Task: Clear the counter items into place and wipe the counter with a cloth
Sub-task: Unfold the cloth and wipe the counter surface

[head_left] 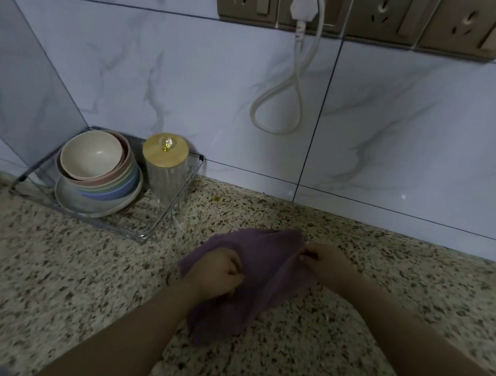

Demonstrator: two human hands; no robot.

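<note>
A purple cloth (pixel 262 269) lies crumpled on the speckled granite counter (pixel 48 274), in the middle of the view. My left hand (pixel 216 273) grips the cloth's left side with curled fingers. My right hand (pixel 324 264) pinches the cloth's right edge between thumb and fingers. At the back left a wire rack (pixel 164 218) holds a stack of pastel bowls (pixel 98 169) on a plate, and beside them a ribbed glass jar with a wooden lid (pixel 165 160).
A tiled wall rises close behind the counter. A white plug and looped cord (pixel 297 70) hang from a row of sockets (pixel 366 13) above. A small yellowish crumb (pixel 217 198) lies near the wall. Something dark shows at the bottom left corner.
</note>
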